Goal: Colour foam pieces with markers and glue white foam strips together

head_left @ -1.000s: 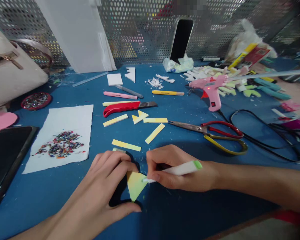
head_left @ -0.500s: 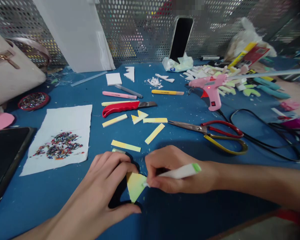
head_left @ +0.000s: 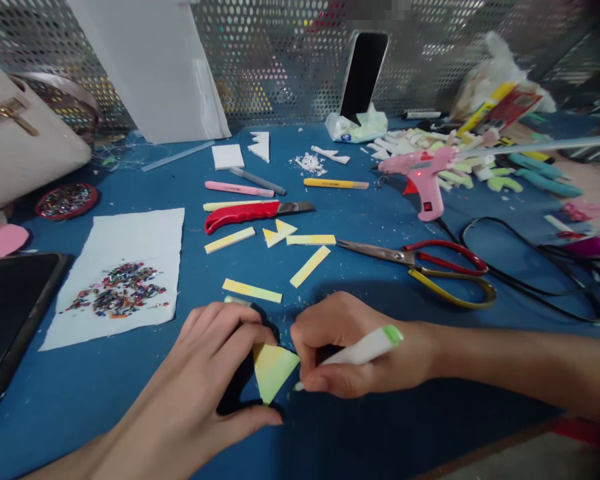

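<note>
My left hand (head_left: 207, 363) lies on the blue table and steadies a small triangular piece (head_left: 274, 372), coloured yellow fading into light green. Its fingers touch the upper corner, and the thumb is beside the lower corner. In my right hand (head_left: 343, 323) is a white marker (head_left: 357, 350) with a green end, held like a pen. The marker's tip is just right of the piece, apart from it, low over the table. Just beyond the hands are a yellow-green strip (head_left: 253, 291) and another yellow strip (head_left: 310, 267). A pale cap-like object (head_left: 237, 301) is partly hidden behind my left fingers.
Scissors (head_left: 410, 257) and a pink glue gun (head_left: 423, 177) with its cord lie to the right. A red-handled cutter (head_left: 250, 215) sits at centre, near a yellow marker (head_left: 335, 183). Left are beads (head_left: 125, 290) on white paper (head_left: 140, 233) and a phone (head_left: 15, 320).
My right hand has shifted slightly, and the marker tip has come off the triangle's right edge, down and to the right. My left hand and the piece stay in place.
</note>
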Action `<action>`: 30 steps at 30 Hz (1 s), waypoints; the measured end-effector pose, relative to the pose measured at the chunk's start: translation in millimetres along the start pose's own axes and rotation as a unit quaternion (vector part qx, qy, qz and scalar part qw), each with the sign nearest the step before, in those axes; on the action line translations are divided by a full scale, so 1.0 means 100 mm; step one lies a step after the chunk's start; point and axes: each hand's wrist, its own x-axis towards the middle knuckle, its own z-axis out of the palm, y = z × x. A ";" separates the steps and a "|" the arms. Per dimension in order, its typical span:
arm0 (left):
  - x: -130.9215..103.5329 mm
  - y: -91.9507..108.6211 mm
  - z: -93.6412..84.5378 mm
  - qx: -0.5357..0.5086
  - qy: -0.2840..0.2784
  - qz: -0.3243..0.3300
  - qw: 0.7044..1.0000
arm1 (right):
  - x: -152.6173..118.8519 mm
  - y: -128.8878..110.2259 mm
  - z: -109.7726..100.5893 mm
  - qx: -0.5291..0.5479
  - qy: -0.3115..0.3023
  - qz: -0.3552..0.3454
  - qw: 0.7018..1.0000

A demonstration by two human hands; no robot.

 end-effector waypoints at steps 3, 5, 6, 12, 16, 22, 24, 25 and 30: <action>0.00 0.00 0.00 -0.002 0.001 -0.002 1.000 | 0.00 0.00 0.00 0.000 0.009 0.015 1.000; 0.00 0.00 -0.01 -0.004 -0.001 -0.003 1.000 | 0.00 0.00 0.00 -0.001 0.003 0.007 1.000; 0.00 0.01 -0.01 -0.005 -0.001 -0.003 1.000 | 0.00 -0.01 0.00 0.002 0.000 0.006 1.000; 0.00 0.01 -0.01 -0.007 0.000 -0.008 1.000 | 0.00 -0.01 0.00 -0.001 0.003 0.004 1.000; 0.00 0.02 -0.01 -0.007 0.001 -0.008 1.000 | 0.00 -0.02 -0.01 -0.009 0.005 0.023 1.000; 0.01 0.01 -0.01 -0.017 0.002 -0.007 1.000 | 0.00 -0.03 -0.02 0.003 0.014 0.028 1.000; 0.00 0.00 0.00 -0.013 0.002 -0.003 1.000 | 0.00 -0.02 -0.02 -0.007 0.008 0.010 1.000; 0.00 0.00 0.00 -0.013 0.002 -0.002 1.000 | 0.00 -0.01 -0.02 -0.004 0.005 0.007 1.000; -0.01 0.00 0.01 -0.023 -0.002 -0.009 1.000 | -0.01 0.00 -0.02 -0.007 0.026 0.007 1.000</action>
